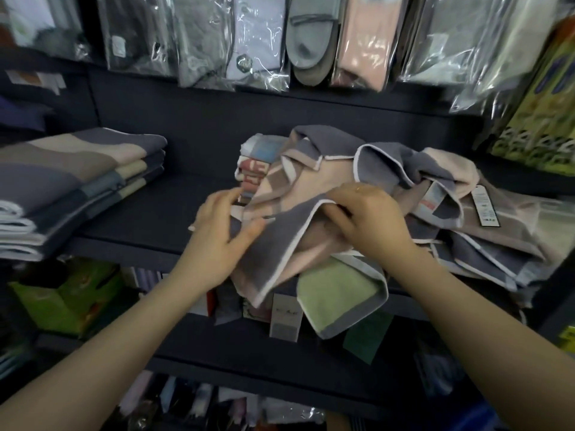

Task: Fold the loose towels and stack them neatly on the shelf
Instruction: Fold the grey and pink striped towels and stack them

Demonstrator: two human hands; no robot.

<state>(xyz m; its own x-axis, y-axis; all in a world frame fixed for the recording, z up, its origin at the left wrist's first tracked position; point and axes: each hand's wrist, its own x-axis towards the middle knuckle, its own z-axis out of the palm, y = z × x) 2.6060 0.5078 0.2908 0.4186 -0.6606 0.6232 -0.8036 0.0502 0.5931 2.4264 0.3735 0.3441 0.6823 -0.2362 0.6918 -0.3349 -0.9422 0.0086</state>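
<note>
A heap of loose towels [389, 169] in grey, pink and beige with white edging lies on the right half of the dark shelf [149, 219]. My left hand [221, 231] pinches the grey, white-edged towel [280, 241] at its left side. My right hand [370, 216] grips the same towel's folded edge near the middle of the heap. A green and grey towel [339, 293] hangs over the shelf's front edge under it. A neat stack of folded towels [77, 178] sits at the shelf's left end.
Bagged slippers and cloths [305, 38] hang above the shelf. A green box [65, 293] and small packaged goods [286, 318] fill the shelf below. A black tag [485, 206] dangles from the heap. Yellow-green packaging [541, 113] stands at the right.
</note>
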